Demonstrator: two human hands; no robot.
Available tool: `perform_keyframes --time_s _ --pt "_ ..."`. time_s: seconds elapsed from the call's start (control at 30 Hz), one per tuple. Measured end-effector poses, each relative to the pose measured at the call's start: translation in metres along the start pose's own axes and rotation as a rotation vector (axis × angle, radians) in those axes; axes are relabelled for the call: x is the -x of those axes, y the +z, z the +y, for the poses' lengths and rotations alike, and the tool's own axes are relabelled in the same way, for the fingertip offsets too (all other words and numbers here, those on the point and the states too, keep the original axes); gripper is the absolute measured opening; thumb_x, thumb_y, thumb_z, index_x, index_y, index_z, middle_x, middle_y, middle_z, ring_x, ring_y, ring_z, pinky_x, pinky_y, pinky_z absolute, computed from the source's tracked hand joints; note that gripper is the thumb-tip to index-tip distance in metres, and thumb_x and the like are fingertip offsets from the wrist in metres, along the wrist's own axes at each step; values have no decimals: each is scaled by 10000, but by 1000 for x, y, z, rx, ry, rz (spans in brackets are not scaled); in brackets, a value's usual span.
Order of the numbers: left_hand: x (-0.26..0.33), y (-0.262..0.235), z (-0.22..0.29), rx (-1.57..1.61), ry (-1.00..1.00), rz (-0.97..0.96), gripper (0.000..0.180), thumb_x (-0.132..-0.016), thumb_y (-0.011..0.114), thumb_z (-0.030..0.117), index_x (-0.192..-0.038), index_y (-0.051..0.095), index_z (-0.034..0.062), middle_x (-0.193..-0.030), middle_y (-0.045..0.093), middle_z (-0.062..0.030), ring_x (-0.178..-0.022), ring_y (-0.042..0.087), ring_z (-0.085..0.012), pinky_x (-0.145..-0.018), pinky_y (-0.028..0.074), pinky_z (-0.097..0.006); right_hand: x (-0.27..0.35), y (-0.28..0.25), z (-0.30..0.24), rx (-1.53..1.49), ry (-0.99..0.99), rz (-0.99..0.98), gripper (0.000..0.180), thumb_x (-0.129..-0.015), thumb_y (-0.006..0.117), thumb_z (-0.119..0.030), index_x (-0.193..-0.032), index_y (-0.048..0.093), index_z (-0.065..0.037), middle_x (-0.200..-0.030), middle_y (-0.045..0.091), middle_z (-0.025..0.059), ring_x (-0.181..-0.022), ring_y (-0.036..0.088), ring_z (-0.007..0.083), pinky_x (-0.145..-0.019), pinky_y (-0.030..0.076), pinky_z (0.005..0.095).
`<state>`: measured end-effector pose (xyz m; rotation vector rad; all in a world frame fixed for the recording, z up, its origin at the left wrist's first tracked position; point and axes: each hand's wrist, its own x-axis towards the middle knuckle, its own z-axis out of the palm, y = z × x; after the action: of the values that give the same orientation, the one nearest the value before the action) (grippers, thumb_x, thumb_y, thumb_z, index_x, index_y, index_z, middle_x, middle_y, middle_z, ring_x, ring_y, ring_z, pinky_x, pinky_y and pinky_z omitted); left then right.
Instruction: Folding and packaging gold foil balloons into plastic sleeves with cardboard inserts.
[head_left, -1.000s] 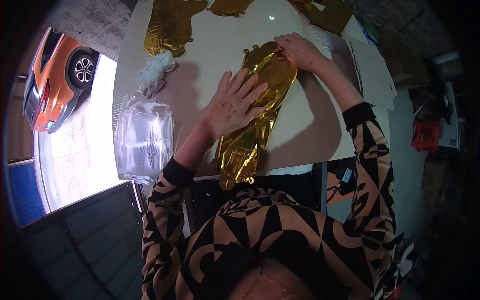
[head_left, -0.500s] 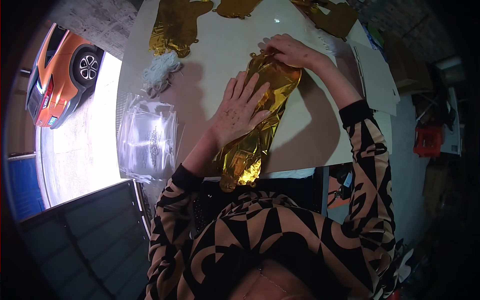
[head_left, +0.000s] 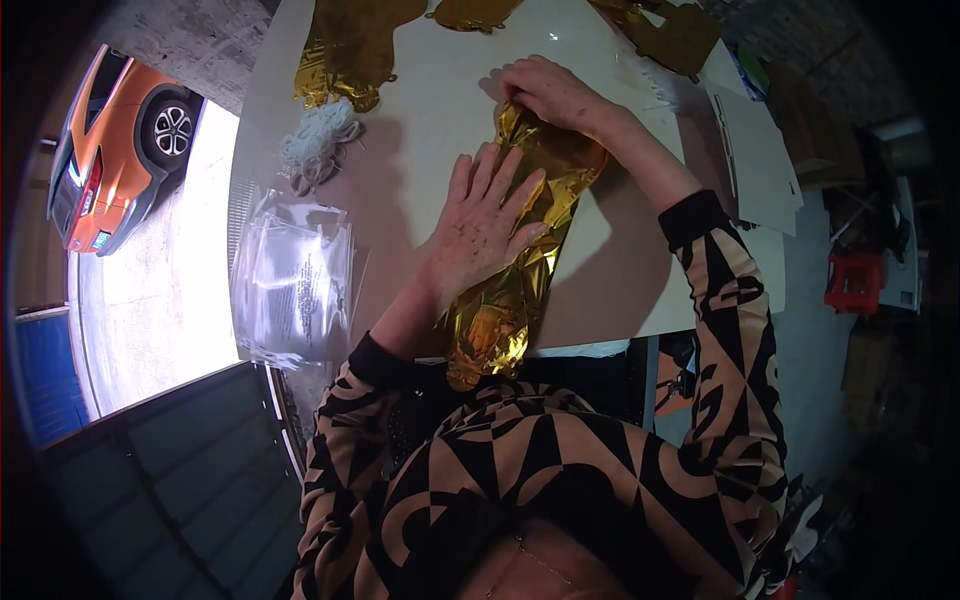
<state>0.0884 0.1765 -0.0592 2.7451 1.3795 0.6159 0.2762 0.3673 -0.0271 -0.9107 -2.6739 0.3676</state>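
A flat, uninflated gold foil balloon lies slantwise on the white table, its near end hanging over the front edge. My left hand rests on its left side, palm down with fingers spread. At the far end of the balloon, my right hand has its fingers curled and pinched on the foil's upper left corner. The fingertips there are partly hidden by the hand.
More gold foil balloons lie along the far side of the table. To the left are a bundle of white string and a stack of clear plastic bags. White sheets lie at the right edge, with a red plastic stool beyond.
My right hand has moved left along the balloon's far end, folding or pulling the foil that way. The balloon's near end has shifted slightly right; my left hand stays nearly in place.
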Motion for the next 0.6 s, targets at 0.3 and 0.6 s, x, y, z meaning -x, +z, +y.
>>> perform_keyframes --time_s 0.3,0.6 --pt "-14 1 14 -34 -30 48 625 -1011 575 497 -1505 522 117 -1581 405 -227 -1522 277 -414 -1239 171 -618 75 -28 34 54 37 358 248 -944 646 -87 -1192 667 -86 -1128 688 89 -1117 593 324 -982 480 423" --pt "-61 6 35 215 -34 92 544 -992 653 316 -1437 543 23 -1543 438 -231 -1492 337 -421 -1229 299 -511 142 -44 25 -384 590 91 285 -997 665 -160 -1258 616 -54 -826 664 6 -743 589 94 -756 492 279"
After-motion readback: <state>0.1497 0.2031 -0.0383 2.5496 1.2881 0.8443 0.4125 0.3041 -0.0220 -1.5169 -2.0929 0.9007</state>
